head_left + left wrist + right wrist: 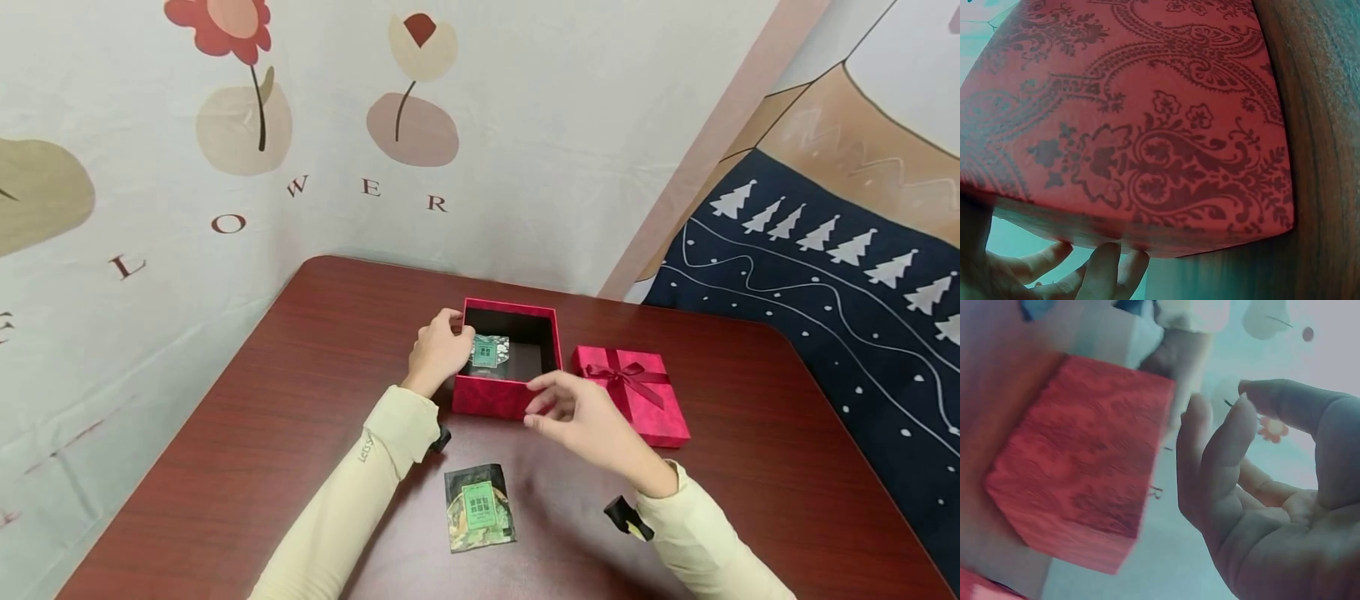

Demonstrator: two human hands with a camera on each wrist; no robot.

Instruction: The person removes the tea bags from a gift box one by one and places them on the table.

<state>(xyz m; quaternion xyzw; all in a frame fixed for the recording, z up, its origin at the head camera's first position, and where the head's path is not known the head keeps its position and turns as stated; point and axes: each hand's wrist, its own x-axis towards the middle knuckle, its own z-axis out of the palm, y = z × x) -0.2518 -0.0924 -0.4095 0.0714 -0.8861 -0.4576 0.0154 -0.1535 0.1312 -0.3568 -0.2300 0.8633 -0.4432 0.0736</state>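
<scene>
A red patterned gift box with a black inside stands without its lid in the middle of the table. My left hand grips its left wall, thumb at the rim; in the left wrist view several fingertips lie along the box's side. Inside, toward the left, is a dark sachet with a green label. My right hand hovers by the box's front right corner, fingers loosely bent and holding nothing; the right wrist view shows the gap between thumb and fingers. A similar black-and-green sachet lies flat in front of the box.
To the right of the box lies its red lid with a dark red ribbon bow, partly behind my right hand. The brown table backs onto a cloth printed with flowers. A dark blue tree-patterned cloth hangs at right.
</scene>
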